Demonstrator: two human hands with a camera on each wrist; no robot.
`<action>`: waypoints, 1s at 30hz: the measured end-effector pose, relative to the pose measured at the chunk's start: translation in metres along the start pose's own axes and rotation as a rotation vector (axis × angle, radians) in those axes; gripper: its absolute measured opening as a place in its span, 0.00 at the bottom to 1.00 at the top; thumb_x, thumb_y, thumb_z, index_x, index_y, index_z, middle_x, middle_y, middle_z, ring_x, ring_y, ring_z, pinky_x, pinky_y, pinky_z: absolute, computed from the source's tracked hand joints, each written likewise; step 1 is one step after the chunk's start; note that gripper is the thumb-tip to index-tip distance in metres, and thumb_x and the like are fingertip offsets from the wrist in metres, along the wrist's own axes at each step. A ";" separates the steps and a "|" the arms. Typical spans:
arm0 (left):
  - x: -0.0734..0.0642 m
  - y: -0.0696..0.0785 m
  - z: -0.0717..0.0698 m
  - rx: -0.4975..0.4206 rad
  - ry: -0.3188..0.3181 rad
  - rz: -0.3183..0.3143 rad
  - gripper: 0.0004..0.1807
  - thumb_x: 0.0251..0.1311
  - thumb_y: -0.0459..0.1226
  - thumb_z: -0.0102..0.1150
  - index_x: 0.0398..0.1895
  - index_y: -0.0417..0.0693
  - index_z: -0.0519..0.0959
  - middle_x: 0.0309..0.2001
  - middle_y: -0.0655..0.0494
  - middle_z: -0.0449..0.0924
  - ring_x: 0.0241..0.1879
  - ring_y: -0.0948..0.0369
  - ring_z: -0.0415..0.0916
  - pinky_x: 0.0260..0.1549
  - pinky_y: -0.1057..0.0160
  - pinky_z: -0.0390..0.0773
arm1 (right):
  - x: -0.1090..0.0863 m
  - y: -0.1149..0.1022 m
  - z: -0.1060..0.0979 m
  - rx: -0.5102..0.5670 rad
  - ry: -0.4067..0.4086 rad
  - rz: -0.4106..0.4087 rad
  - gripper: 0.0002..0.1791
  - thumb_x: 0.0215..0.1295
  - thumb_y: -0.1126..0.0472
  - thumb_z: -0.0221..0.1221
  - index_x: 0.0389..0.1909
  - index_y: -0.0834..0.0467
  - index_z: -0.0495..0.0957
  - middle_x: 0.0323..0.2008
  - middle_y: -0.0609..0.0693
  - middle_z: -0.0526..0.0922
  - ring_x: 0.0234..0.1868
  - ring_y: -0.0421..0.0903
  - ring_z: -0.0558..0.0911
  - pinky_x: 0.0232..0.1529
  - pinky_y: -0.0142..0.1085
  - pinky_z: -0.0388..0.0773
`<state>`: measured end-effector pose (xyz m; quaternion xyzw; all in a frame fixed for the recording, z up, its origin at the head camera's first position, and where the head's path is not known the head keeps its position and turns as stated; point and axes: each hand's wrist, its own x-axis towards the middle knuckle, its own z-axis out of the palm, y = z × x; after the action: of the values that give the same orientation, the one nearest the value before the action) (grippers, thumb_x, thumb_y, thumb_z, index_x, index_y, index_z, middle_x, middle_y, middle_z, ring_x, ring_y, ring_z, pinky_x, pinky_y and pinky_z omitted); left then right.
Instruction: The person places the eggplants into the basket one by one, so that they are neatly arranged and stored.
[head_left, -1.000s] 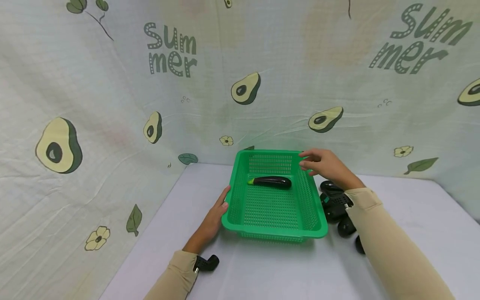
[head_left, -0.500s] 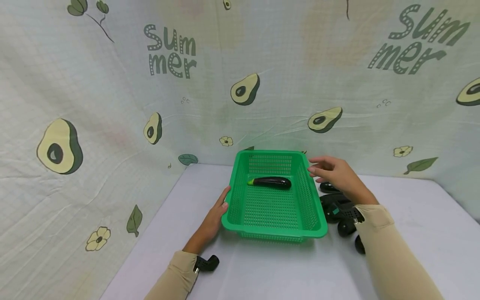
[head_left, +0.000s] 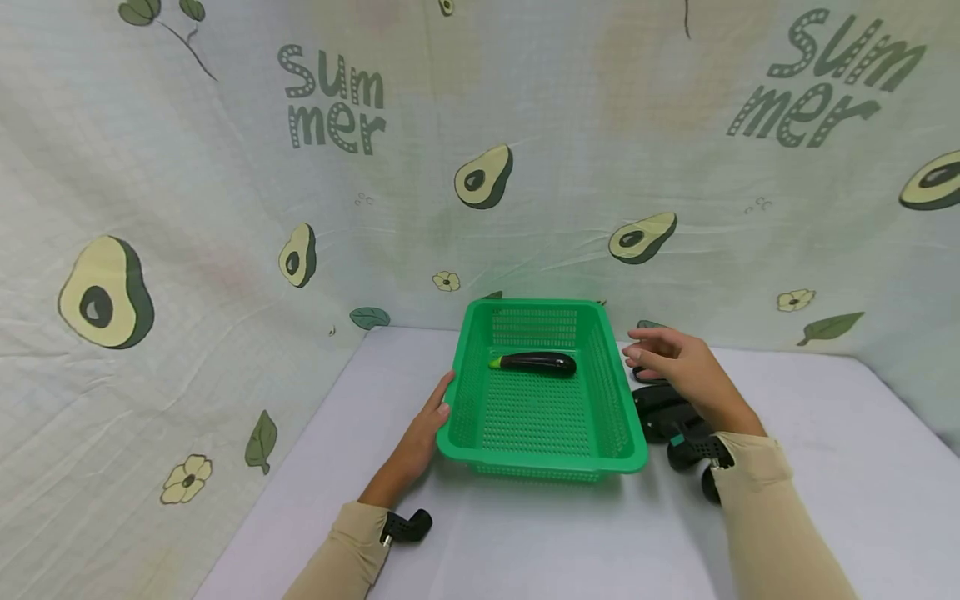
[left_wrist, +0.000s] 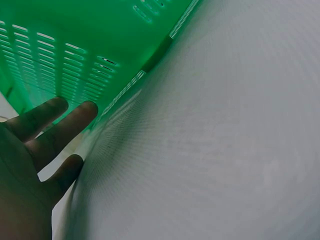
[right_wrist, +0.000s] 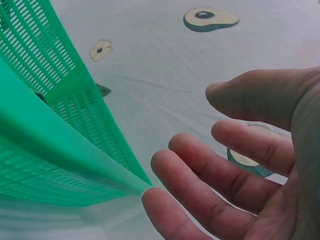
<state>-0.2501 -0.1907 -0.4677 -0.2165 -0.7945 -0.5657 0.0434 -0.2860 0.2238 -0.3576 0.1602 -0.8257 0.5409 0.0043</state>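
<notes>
A green plastic basket (head_left: 536,463) stands on the table, with one dark purple eggplant (head_left: 542,363) lying across its floor. My left hand (head_left: 415,446) rests at the basket's left side, thumb by the rim. In the left wrist view its fingers (left_wrist: 64,131) reach out straight against the slotted wall. Just off the basket's right rim, my right hand (head_left: 693,377) hovers with bent, spread fingers. Nothing lies between those fingers (right_wrist: 192,187) in the right wrist view. Below it sit several dark eggplants (head_left: 660,412), partly hidden by the hand and wrist camera.
A white table (head_left: 540,542) carries everything. Behind and to the left hangs a pale cloth (head_left: 555,108) printed with avocados and lettering. A black wrist camera (head_left: 407,527) sits on the left cuff, and another (head_left: 701,450) on the right one.
My right hand has drawn back from over the basket's right rim, moving right and slightly toward me. My left hand, the basket and its eggplant stay in place; the view shifts slightly.
</notes>
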 end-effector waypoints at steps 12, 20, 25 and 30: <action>-0.005 0.041 -0.006 0.015 -0.059 -0.025 0.30 0.80 0.35 0.27 0.80 0.38 0.41 0.79 0.40 0.39 0.77 0.45 0.37 0.71 0.40 0.44 | -0.013 0.004 -0.001 -0.066 -0.002 -0.009 0.29 0.72 0.49 0.60 0.66 0.61 0.71 0.56 0.62 0.80 0.48 0.43 0.84 0.47 0.38 0.82; 0.000 0.009 -0.002 -0.033 -0.017 0.000 0.30 0.80 0.40 0.29 0.82 0.49 0.42 0.80 0.45 0.40 0.78 0.48 0.37 0.71 0.39 0.41 | -0.023 0.014 -0.018 -0.150 0.010 0.028 0.32 0.72 0.46 0.60 0.68 0.61 0.70 0.58 0.61 0.80 0.50 0.48 0.83 0.46 0.39 0.82; 0.002 0.000 -0.002 -0.023 -0.001 0.013 0.30 0.80 0.43 0.29 0.82 0.53 0.44 0.80 0.48 0.41 0.78 0.49 0.37 0.71 0.40 0.41 | -0.031 0.019 -0.025 -0.159 0.044 0.039 0.31 0.71 0.47 0.60 0.66 0.62 0.71 0.56 0.62 0.80 0.46 0.44 0.84 0.45 0.39 0.83; 0.002 -0.001 0.000 -0.034 0.002 0.009 0.30 0.80 0.43 0.29 0.82 0.53 0.44 0.80 0.48 0.41 0.78 0.50 0.38 0.71 0.40 0.42 | -0.042 0.029 -0.033 -0.177 0.054 0.055 0.29 0.73 0.49 0.59 0.66 0.63 0.71 0.55 0.63 0.80 0.43 0.43 0.84 0.44 0.36 0.82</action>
<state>-0.2520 -0.1900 -0.4678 -0.2204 -0.7837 -0.5792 0.0430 -0.2590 0.2749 -0.3773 0.1221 -0.8738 0.4700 0.0256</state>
